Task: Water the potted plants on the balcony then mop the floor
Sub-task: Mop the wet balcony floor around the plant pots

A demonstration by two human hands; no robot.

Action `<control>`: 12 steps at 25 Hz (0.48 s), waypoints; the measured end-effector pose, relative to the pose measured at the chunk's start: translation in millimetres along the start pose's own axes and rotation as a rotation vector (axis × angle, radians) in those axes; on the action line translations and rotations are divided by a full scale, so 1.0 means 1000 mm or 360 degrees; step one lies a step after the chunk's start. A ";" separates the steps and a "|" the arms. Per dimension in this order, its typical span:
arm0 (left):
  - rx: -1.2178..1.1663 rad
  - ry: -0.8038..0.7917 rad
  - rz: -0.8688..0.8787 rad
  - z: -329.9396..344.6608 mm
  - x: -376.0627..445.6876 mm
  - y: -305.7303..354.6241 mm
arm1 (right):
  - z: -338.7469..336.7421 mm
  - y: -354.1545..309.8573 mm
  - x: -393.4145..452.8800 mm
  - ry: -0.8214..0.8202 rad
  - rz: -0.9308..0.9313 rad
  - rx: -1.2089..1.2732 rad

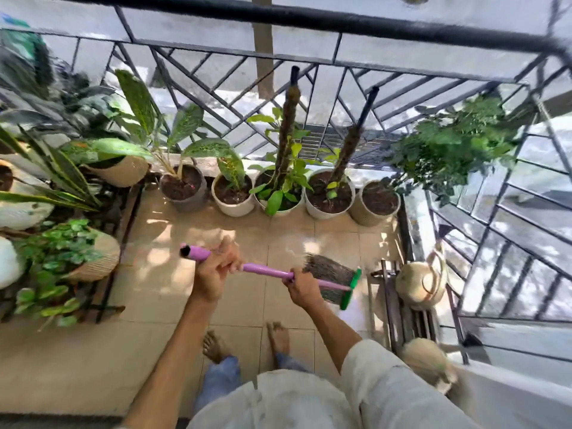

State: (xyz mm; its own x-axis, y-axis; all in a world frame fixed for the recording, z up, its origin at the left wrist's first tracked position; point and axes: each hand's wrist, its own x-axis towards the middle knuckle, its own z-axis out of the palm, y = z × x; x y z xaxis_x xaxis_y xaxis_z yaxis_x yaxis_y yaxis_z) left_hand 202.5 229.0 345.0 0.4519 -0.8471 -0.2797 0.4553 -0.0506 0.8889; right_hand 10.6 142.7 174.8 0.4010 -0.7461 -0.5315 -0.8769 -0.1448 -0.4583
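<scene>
Presently we note both hands gripping the purple mop handle [266, 271], left hand [216, 270] near its upper end, right hand [301, 286] lower, the mop head [334, 281] over the tiled floor [173, 274] before the potted plants [278, 193].

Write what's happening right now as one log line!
step: mopping floor | left hand: grips mop handle near top | right hand: grips handle lower | mop head: on tiles beside watering can
</scene>
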 end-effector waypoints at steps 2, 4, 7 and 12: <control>0.0081 -0.0084 -0.0093 0.015 -0.004 -0.032 | -0.006 0.040 -0.005 0.0028 0.0118 -0.0018; 0.0176 -0.0176 -0.0112 0.025 -0.012 -0.052 | -0.005 0.070 -0.008 0.0017 0.0225 0.0020; 0.0203 -0.0102 -0.0095 0.013 -0.024 -0.048 | 0.013 0.069 -0.011 -0.0014 0.0264 0.0163; 0.0208 0.0273 0.0098 -0.050 -0.044 0.025 | 0.054 -0.026 -0.027 -0.0013 -0.0034 0.0372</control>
State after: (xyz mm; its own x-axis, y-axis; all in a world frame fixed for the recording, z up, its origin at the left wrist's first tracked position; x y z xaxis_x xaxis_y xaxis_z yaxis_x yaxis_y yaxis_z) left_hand 232.4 290.9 361.4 0.6049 -0.7488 -0.2710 0.3246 -0.0789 0.9426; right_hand 36.8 201.6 162.5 0.4217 -0.7390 -0.5255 -0.7834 -0.0051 -0.6215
